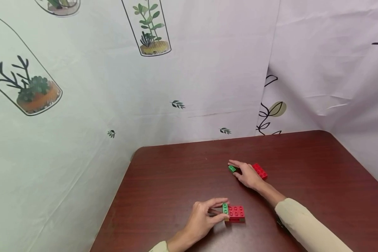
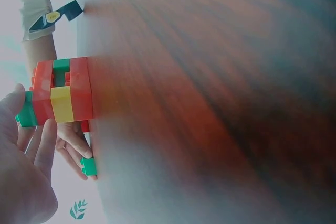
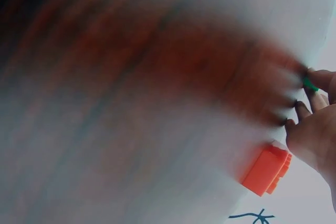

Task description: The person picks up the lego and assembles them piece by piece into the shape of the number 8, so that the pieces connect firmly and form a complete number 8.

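The left hand (image 1: 202, 216) pinches a stack (image 1: 236, 211), the right hand (image 1: 249, 175) a green block (image 1: 231, 168): likely light, stiff, best gripped endwise.

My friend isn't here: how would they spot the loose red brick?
On the brown table, find the right hand, the farther one. In the head view, just right of it sits the red studded brick, apart from the multicoloured stack at the left hand.

Red, yellow, green brick stack (image 2: 62, 103)
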Tool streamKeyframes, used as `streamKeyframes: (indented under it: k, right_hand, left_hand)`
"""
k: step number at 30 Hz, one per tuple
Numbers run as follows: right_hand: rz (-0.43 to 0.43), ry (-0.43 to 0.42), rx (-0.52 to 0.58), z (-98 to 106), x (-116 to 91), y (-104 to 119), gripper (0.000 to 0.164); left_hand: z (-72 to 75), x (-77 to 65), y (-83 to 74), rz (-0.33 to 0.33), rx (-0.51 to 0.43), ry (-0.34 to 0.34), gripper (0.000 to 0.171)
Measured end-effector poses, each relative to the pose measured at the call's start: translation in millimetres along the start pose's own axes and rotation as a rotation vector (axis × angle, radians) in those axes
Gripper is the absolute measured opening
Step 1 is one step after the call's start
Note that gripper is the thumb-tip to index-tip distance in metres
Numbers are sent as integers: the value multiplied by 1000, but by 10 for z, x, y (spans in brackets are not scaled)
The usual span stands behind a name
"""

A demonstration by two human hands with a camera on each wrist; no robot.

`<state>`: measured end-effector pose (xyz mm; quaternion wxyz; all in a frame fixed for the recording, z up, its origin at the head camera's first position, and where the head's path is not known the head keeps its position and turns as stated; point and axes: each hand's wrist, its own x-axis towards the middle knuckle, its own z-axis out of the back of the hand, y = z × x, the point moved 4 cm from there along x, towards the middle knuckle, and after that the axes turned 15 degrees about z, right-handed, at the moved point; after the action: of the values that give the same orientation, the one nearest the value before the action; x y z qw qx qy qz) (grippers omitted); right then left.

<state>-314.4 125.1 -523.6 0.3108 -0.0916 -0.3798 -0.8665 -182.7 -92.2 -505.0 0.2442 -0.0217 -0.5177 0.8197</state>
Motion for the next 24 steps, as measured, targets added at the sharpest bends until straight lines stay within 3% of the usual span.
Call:
streamKeyframes:
  k: [12, 24]
  right_hand:
    - [-4, -33, -37, 3, -5, 44, 45]
    - [86, -14, -41, 15, -92, 166, 36]
  left_hand:
    - [-5, 1, -7, 12, 4, 6, 45]
    - [2, -3, -9, 21, 0, 5, 45]
